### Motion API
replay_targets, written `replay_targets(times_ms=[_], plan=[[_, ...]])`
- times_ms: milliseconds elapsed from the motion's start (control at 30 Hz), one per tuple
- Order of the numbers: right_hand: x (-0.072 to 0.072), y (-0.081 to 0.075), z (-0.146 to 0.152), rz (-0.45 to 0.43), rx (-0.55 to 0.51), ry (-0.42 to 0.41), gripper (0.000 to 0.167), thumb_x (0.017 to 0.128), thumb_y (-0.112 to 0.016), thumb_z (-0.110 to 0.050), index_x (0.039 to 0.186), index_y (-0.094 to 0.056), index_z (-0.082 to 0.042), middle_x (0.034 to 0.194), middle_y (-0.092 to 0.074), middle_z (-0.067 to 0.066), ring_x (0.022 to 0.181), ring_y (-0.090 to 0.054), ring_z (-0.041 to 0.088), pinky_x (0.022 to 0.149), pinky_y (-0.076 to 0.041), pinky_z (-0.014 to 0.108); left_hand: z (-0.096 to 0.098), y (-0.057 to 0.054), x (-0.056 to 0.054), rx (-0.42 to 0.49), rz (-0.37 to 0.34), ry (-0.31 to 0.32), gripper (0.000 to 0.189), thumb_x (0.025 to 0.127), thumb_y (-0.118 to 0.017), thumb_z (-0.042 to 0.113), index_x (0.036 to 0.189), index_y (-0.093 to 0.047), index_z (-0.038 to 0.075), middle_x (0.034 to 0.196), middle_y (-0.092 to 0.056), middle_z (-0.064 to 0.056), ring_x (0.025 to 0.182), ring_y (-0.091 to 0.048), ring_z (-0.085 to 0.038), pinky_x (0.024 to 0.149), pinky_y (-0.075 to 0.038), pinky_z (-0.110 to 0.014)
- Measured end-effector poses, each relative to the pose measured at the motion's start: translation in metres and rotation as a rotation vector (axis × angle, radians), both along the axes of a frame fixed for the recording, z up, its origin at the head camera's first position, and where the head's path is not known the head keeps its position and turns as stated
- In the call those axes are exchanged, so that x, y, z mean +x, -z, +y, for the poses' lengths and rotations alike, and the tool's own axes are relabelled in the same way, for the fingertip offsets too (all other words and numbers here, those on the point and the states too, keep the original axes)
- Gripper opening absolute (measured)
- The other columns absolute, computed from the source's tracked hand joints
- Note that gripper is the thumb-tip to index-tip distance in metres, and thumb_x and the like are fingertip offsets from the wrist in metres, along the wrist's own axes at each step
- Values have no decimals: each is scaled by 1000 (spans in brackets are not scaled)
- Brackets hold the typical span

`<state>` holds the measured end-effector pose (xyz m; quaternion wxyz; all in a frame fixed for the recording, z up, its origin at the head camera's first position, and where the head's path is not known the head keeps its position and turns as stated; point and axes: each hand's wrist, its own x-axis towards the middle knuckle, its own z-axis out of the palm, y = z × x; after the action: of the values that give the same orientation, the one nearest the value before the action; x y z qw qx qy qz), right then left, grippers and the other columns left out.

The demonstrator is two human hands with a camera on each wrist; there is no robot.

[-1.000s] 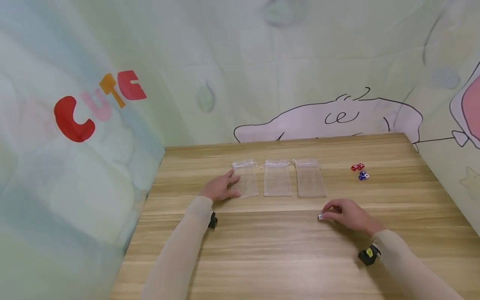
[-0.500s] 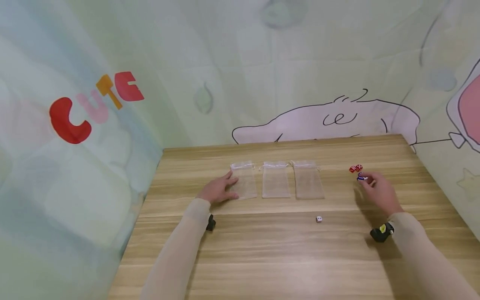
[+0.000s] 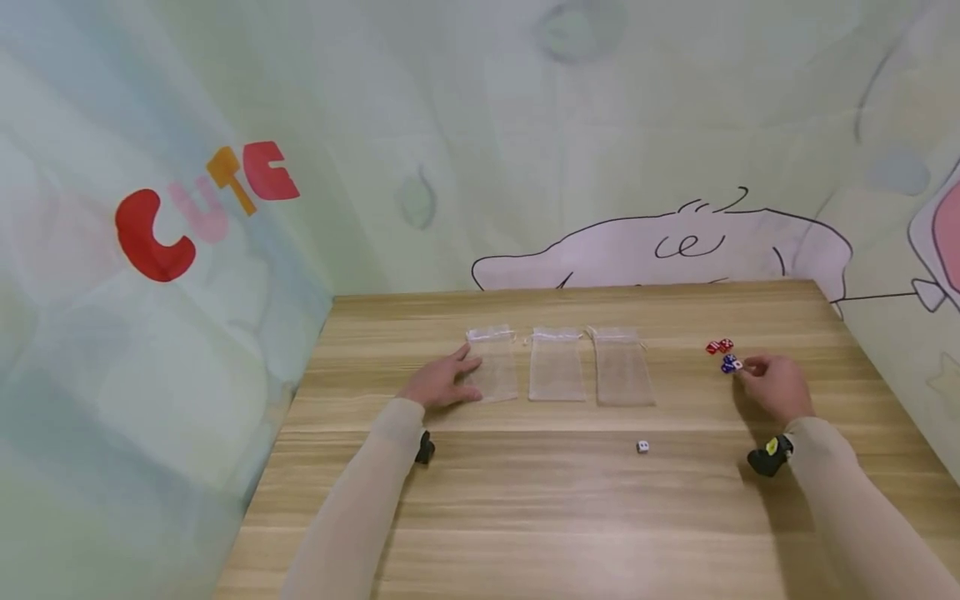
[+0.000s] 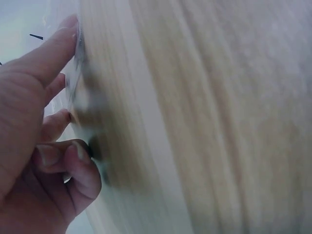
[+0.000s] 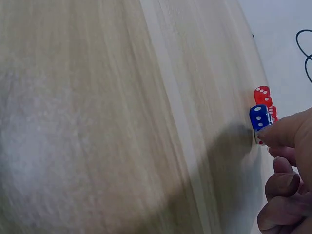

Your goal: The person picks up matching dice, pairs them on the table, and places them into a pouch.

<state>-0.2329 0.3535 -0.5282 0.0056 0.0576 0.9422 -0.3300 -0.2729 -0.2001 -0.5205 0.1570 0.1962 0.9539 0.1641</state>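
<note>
Head view, frame right: the right hand [image 3: 778,387], grip pinching a white die [image 3: 738,365], seems at pick-up, needing a clear lift; the left hand [image 3: 438,379], spread, touches a bag [image 3: 498,375].

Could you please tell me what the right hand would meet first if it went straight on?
Probably the white die beside the blue dice; the right hand seems to be touching it, though depth is unclear.

A pale green backdrop [image 3: 495,125] fills the upper frame, colourful letters [image 3: 210,226] reading CUTE at upper left. A white cartoon figure [image 3: 637,250] borders the wood-grain counter [image 3: 525,508]; the cut-off pink shape [image 3: 949,237] at right may be a balloon.
</note>
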Motion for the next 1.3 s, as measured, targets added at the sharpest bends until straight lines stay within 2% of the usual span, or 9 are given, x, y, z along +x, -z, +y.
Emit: replay_targets(times_ms=[133,533,667,767,1033,1300], plan=[[3,2,0,-10,-1,-2,38,95,-62,-15,117,-60,15,106,-64,32,92,-61,41,71,-50,44,1,0,1,0,0,7,74,89,-69,51,151,-41,23,163,-17,-4,141,-33,-36,110,-34,-51],[9,8,3,6,-5,27,35,95,-61,-15,112,-62,15,99,-64,30,86,-59,37,65,-44,34,7,3,4,3,-5,12,73,90,-69,50,151,-42,23,163,-18,-4,142,-32,-34,110,-33,-51],[13,7,5,-19,-2,57,39,98,-59,-20,116,-61,14,100,-62,29,85,-57,35,63,-44,32,8,5,3,-1,-11,11,73,90,-68,52,152,-41,24,163,-17,-2,142,-32,-33,111,-33,-50],[17,2,5,11,-1,54,39,97,-60,-20,115,-61,15,96,-61,26,82,-56,32,61,-44,32,8,6,2,5,-16,9,73,90,-68,51,152,-41,23,163,-17,-3,143,-31,-33,111,-32,-50],[25,-19,-14,194,-3,-80,26,95,-67,-13,106,-68,11,87,-63,16,73,-53,20,52,-42,24,9,1,-2,27,-8,16,73,90,-68,51,152,-41,22,163,-17,-5,142,-32,-34,111,-32,-50],[31,-32,-49,204,-62,-205,21,95,-68,-15,101,-70,5,79,-59,8,63,-47,14,45,-37,25,1,-2,0,41,-5,-11,72,90,-68,50,151,-42,20,163,-19,-6,142,-32,-36,111,-32,-51]])
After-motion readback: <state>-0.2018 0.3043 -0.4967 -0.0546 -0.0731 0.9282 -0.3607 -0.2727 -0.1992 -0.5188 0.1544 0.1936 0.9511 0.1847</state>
